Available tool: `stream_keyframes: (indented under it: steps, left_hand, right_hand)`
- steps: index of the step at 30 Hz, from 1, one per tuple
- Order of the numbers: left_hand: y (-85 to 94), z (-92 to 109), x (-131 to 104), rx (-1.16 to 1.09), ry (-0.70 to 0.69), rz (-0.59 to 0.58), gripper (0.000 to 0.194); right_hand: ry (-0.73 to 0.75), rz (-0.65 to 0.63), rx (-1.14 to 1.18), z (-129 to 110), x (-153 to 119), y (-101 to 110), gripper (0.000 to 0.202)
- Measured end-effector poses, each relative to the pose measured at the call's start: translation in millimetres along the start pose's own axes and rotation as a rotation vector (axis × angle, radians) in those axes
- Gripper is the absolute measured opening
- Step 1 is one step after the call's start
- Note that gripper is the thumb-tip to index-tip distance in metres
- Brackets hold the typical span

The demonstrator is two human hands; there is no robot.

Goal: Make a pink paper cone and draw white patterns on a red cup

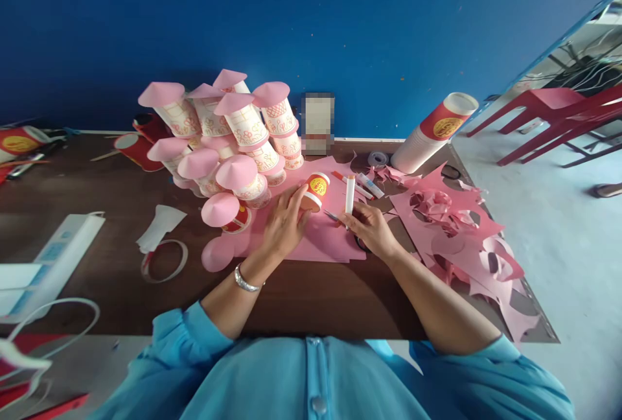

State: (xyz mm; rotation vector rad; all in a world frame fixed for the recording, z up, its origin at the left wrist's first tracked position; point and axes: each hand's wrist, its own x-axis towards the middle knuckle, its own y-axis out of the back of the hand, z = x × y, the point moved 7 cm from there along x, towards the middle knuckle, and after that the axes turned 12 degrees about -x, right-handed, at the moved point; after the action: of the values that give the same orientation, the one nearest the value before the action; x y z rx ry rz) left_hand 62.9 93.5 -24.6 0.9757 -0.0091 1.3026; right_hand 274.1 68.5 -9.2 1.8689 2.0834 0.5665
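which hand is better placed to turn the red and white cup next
Likely the left hand: its fingers grip the cup, while the right hand holds a white stick.

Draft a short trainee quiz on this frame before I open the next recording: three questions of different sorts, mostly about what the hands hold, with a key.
1. What does the left hand hold?
A) a roll of grey tape
B) a red-and-white paper cup with a yellow emblem
C) a red plastic stool

2. True or false: the leaning stack of paper cups, white below and red near the top, stands to the right of the patterned white paper cups with pink cone tops.

3. Fill the gap: the slim, upright, stick-shaped item in the right hand is ____ in colour.

Key: 1. B; 2. True; 3. White.
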Motion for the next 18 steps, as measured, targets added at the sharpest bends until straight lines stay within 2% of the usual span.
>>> stream_keyframes:
  steps: [4,7,10,14,16,18]
  left_hand:
    - [4.4,-11,3,-0.04,0.104,0.02,0.039]
    - [7.4,-16,5,-0.219,0.177,0.087,0.025]
    - [5.3,-16,3,-0.418,0.248,0.15,0.016]
    - [-5.2,-6,0,-0.524,0.288,0.127,0.013]
    - [-11.1,-1,-2,-0.622,0.301,0.103,0.015]
    - [-15.7,3,-3,-0.694,0.302,0.071,0.017]
  right_hand:
    - [-0.014,0.043,0.113,9,-1,-7,0.06]
    - [-0.031,0.15,0.147,17,-3,-4,0.056]
    - [-0.007,0.275,0.087,22,-8,4,0.047]
    - [0.127,0.418,-0.08,21,-14,12,0.037]
    - [0.217,0.449,-0.148,18,-15,13,0.043]
    - [0.285,0.399,-0.15,16,-14,8,0.06]
